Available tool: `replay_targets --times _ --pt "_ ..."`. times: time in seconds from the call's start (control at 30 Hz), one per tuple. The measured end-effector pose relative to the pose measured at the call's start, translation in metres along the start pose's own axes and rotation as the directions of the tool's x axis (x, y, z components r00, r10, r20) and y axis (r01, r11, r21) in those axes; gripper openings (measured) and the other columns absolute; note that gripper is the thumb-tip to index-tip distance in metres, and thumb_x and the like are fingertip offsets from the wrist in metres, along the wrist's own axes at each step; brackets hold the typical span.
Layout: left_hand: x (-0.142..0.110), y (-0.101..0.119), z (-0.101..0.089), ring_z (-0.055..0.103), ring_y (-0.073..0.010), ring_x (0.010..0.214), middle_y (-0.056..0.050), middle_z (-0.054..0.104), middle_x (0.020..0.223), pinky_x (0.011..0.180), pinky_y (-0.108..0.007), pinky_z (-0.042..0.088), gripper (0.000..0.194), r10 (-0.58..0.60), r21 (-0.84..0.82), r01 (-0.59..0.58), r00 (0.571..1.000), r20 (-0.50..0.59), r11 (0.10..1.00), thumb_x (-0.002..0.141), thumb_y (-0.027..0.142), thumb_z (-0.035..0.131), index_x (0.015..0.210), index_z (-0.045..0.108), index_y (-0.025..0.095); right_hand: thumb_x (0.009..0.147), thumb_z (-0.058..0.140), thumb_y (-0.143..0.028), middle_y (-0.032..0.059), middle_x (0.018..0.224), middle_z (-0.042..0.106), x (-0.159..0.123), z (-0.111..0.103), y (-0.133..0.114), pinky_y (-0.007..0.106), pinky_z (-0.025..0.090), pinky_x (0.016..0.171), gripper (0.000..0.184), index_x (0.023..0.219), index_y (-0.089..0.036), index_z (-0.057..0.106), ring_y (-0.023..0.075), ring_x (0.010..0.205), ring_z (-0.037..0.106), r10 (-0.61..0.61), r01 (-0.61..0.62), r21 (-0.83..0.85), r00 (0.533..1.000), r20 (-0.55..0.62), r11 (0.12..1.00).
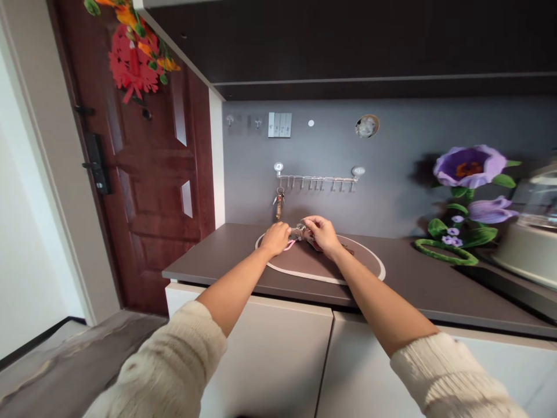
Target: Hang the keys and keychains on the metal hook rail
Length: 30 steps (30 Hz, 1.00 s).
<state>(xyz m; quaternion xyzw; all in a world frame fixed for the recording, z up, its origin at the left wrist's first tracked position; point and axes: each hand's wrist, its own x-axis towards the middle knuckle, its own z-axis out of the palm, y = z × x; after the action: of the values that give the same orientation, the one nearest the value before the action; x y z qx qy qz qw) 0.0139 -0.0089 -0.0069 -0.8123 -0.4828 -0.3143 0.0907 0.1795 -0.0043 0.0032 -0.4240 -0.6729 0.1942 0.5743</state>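
Observation:
Close together over an oval brown mat [287, 267] with a pale rim, both my hands are closed on a small keyring [300, 227] with metal pieces. My right hand [322, 233] pinches its upper part between thumb and fingertips. On the other side, my left hand [276, 239] has its fingers bent round the near end, and a pink loop [289, 245] shows beneath them. Small dark items lie under and beside my right hand, partly hidden. Behind, a bunch of keys [279, 204] with a brown fob hangs at the left end of a clear hook rail [319, 178].
Purple artificial flowers [470, 168] stand at the right of the counter [404, 273], near a pale rounded appliance [531, 244]. A dark cabinet [348, 46] overhangs from above. To the left is a red-brown door [152, 220]. Switches [279, 125] sit on the wall.

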Motion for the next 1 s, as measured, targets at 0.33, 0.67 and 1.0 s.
replay_targets --times 0.33,0.67,1.0 --pt "-0.002 0.0 -0.004 0.054 -0.0187 0.096 -0.01 0.059 0.096 0.083 -0.03 0.04 0.031 0.007 0.015 -0.008 0.999 0.041 1.0 0.09 0.026 0.03 0.087 0.059 0.016 0.072 0.05 -0.04 0.0032 0.068 0.063 -0.001 -0.002 -0.006 0.027 0.044 0.063 0.031 0.083 -0.014 0.065 0.0137 0.06 0.054 -0.035 0.029 -0.171 0.999 -0.034 0.985" --pt "-0.001 -0.021 -0.003 0.056 -0.0176 0.092 -0.008 0.061 0.095 0.08 -0.028 0.041 0.028 -0.161 -0.061 0.161 0.987 0.003 0.985 0.088 0.024 0.034 0.089 0.061 0.018 0.072 0.054 -0.033 0.0034 0.067 0.063 0.037 -0.008 -0.022 0.027 0.046 0.063 0.024 0.081 -0.013 0.064 0.0121 0.058 0.055 -0.04 0.027 -0.176 0.997 -0.07 0.984" --pt "0.001 -0.021 0.005 0.057 -0.0184 0.092 -0.008 0.063 0.097 0.08 -0.029 0.042 0.028 -0.207 -0.076 0.207 0.978 0.008 0.975 0.087 0.024 0.035 0.088 0.062 0.019 0.072 0.057 -0.02 0.0024 0.064 0.063 0.097 0.017 -0.047 0.026 0.048 0.062 0.008 0.073 -0.014 0.063 0.0104 0.054 0.057 -0.037 0.008 -0.189 0.988 -0.15 0.982"
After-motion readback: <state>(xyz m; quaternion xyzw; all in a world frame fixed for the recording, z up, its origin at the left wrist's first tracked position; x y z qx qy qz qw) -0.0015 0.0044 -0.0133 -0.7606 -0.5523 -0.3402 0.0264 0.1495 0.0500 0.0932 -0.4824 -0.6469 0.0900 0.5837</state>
